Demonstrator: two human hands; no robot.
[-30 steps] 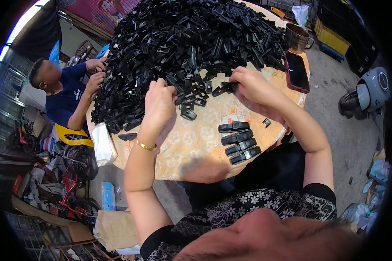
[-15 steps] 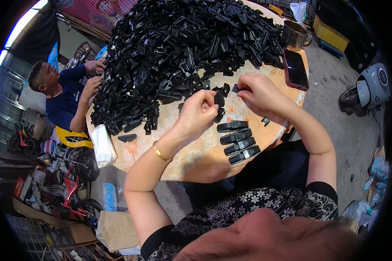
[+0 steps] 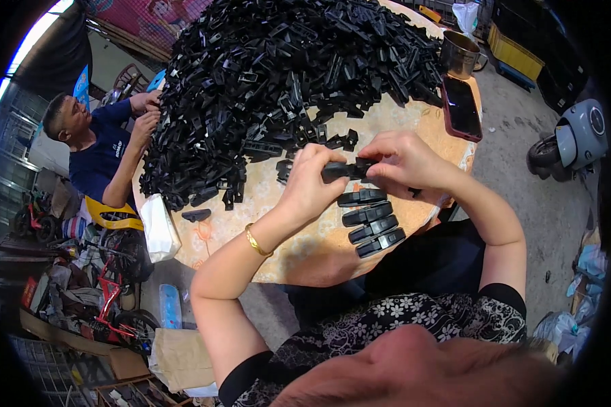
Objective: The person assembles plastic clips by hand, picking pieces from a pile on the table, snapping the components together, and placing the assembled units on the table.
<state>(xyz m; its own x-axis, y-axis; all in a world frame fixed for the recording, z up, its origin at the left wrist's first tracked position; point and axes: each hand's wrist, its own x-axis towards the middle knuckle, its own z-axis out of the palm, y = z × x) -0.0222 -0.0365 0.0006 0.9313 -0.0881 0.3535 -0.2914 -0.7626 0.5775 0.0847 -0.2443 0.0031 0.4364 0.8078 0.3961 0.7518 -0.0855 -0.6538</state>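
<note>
My left hand (image 3: 311, 178) is closed on a rounded black plastic piece (image 3: 334, 171). Close to its right, my right hand (image 3: 404, 161) pinches a smaller black plastic part (image 3: 362, 167); the two pieces meet end to end, though the fingers partly cover the joint. Just below the hands, several longer black plastic pieces (image 3: 368, 214) lie side by side in a row on the patterned tabletop (image 3: 278, 254). Beyond the hands rises a big heap of loose black plastic parts (image 3: 271, 74), with a few stray ones at its near edge.
A phone (image 3: 461, 108) and a metal mug (image 3: 460, 54) stand at the table's right edge. A white packet (image 3: 160, 227) lies at the left edge. Across to the left, a person (image 3: 102, 146) sits handling parts from the heap. A scooter (image 3: 574, 146) is parked on the right.
My right hand has moved left and down, bringing its part against the piece in my left hand. The left hand has turned its piece sideways and lowered slightly.
</note>
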